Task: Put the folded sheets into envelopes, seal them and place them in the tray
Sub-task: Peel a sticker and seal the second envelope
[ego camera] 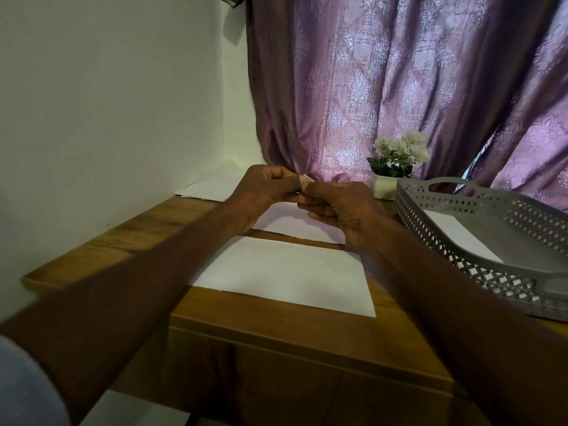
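White envelope flat on wooden table near front edge, long axis running left-right. Second white sheet behind it, same direction. Left hand and right hand raised above, fingers curled, together pinching small serrated-edged scrap (possibly tape). Grey perforated tray at right edge, white envelope inside.

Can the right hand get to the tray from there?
Probably yes. The tray sits just beside the right hand, with nothing between them, though both hands are pinching a small piece of tape first.
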